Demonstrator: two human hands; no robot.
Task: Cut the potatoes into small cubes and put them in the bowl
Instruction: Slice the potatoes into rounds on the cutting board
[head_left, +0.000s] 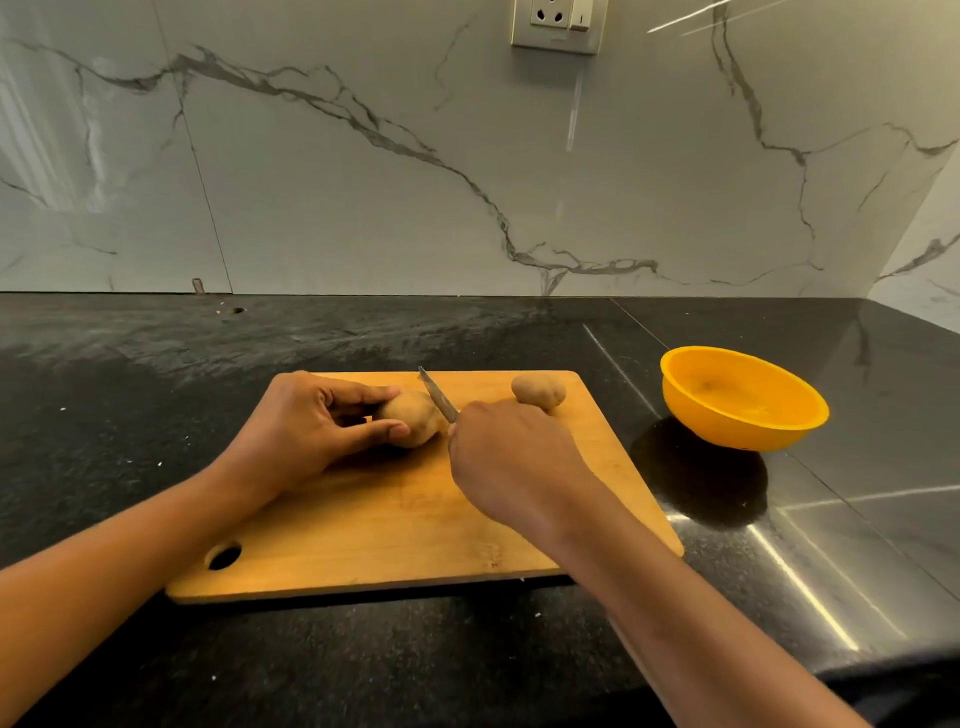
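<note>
Potatoes: two, both whole with skin on, both on the wooden board (395, 519). First potato (413, 418) sits at the board's far middle. Left hand (306, 426) grasps it from the board's left side, thumb on the near face and fingers (363, 395) curled over the far face. Second potato (538, 388) lies loose at the board's far right corner, just beside the right hand (511, 462); cannot tell if they touch.

Right hand is clenched round the knife (438, 395), with the handle hidden inside the fist. Blade is tilted, tip pointing to the board's far left, crossing the right end of the first potato. Cannot tell whether the edge has bitten in.

Yellow bowl (727, 426) stands on the black bench (130, 364) right of the board and apart from it. The second potato lies on the way from the first potato to that side.

Board has a hole (224, 555) at its near left corner. White specks dot the bench left of the board. A marbled wall (363, 182) stands beyond the board, with a socket (558, 23) high on it.
</note>
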